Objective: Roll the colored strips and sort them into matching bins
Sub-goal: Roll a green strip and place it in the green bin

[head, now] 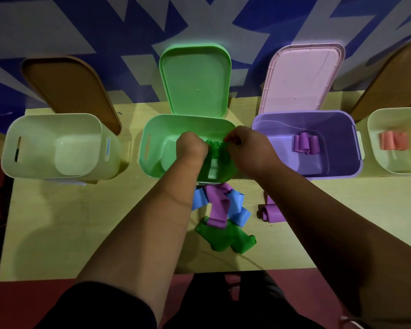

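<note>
Both my hands are over the open green bin (152, 129), holding a green strip (215, 148) between them. My left hand (191, 147) grips its left side with curled fingers, and my right hand (247, 150) pinches its right end. On the table in front of the bin lies a loose pile: blue strips (237, 207), a purple strip (217, 207) and green strips (226, 238). A rolled purple strip (271, 213) lies to the pile's right. The purple bin (342, 119) holds purple rolls (305, 143).
A cream bin (52, 122) with a brown lid stands at the left, nothing visible inside. Another cream bin (375, 143) at the far right holds orange rolls (393, 141). All lids lean open against the blue-and-white wall. The table's front edge (128, 276) is near my body.
</note>
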